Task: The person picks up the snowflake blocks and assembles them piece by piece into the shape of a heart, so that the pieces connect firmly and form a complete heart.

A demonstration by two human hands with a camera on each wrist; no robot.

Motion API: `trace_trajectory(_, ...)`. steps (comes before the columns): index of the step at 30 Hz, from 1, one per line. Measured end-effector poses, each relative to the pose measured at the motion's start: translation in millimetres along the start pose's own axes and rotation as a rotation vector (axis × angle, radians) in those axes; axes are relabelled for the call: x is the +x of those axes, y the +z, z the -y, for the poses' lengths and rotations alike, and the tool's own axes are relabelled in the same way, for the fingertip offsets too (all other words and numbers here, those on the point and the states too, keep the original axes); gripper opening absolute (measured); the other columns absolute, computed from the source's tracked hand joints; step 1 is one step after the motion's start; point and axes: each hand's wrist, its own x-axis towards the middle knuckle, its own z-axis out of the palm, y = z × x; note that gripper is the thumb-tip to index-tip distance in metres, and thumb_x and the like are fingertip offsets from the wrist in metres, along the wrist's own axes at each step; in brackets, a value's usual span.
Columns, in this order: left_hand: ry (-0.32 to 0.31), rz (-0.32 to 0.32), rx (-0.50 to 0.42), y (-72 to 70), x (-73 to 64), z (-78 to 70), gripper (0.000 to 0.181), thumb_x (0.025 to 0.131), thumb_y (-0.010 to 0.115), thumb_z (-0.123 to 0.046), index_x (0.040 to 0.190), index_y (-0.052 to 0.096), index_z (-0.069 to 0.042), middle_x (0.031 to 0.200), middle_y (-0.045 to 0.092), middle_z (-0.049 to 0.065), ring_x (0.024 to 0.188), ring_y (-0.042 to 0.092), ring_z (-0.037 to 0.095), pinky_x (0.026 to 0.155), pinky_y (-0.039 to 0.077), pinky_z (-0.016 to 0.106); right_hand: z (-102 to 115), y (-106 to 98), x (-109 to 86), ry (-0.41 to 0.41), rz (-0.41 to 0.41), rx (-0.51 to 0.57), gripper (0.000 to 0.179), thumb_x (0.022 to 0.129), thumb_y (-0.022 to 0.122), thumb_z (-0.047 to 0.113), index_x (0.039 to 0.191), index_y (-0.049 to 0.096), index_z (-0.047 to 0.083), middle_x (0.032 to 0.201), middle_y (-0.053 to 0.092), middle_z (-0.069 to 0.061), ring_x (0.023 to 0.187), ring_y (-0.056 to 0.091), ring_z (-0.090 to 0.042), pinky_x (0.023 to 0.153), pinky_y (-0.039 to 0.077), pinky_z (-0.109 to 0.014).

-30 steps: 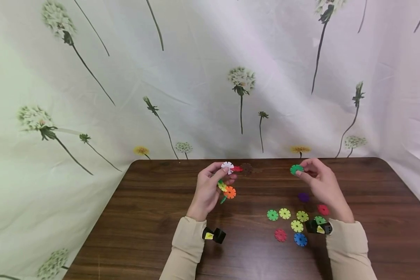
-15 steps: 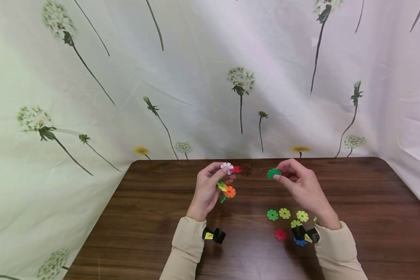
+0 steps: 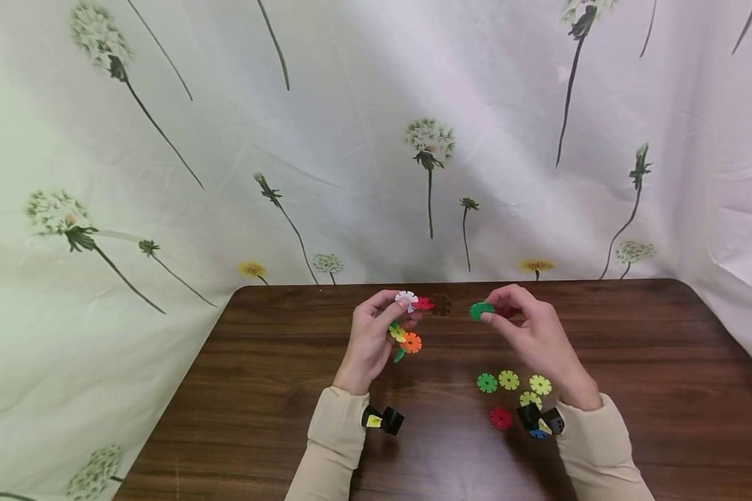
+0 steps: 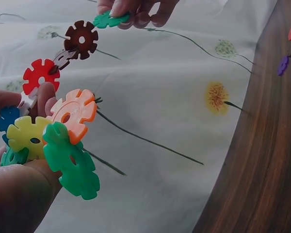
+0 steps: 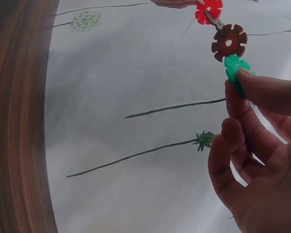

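Observation:
My left hand (image 3: 368, 341) grips a chain of interlocking notched plastic snowflake discs between thumb and fingers. From it a white disc (image 3: 406, 300), a red disc (image 4: 39, 76) and a brown disc (image 4: 81, 40) reach out rightward. Nearer the palm hang a yellow disc (image 4: 26, 136), an orange disc (image 4: 75, 114) and a green disc (image 4: 70, 160); a blue one (image 4: 8, 122) is half covered. My right hand (image 3: 539, 341) pinches a loose green disc (image 3: 481, 311) at thumb and fingertips. Its edge faces the brown disc, close beside it in both wrist views.
Loose discs lie on the dark wooden table (image 3: 257, 390) under my right forearm: a green one (image 3: 487, 383), yellow ones (image 3: 509, 380), a red one (image 3: 501, 419) and a blue one (image 3: 537, 433) partly hidden. Behind the table hangs a flower-printed cloth (image 3: 351, 139).
My right hand has moved left with the green disc, toward the brown end of the chain, slowing lately. My left hand holds the chain in nearly the same place.

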Motion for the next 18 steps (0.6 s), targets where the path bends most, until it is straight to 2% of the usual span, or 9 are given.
trace_trajectory(7, 0.002, 0.002, 0.007, 0.2, -1.1, -0.5, 0.005, 0.091, 0.062, -0.009, 0.095, 0.066, -0.01, 0.095, 0.066, 0.004, 0.077, 0.07, 0.012, 0.075, 0.058, 0.026, 2.1, 1.6, -0.1, -0.011, 0.0, 0.001, 0.016, 0.087, 0.071, 0.01, 0.099, 0.062, 0.016, 0.087, 0.065, 0.004, 0.077, 0.058, -0.006, 0.058, 0.05, -0.025)
trace_trajectory(18, 0.017, -0.003, 0.031, -0.1, -1.2, -0.8, 0.005, 0.091, 0.062, -0.008, 0.093, 0.067, -0.009, 0.09, 0.066, 0.003, 0.073, 0.069, 0.013, 0.072, 0.057, 0.025, 3.9, 2.0, -0.5, -0.037, 0.022, -0.005, 0.017, 0.086, 0.071, 0.007, 0.098, 0.063, 0.016, 0.086, 0.063, 0.005, 0.074, 0.058, -0.007, 0.063, 0.051, -0.023)
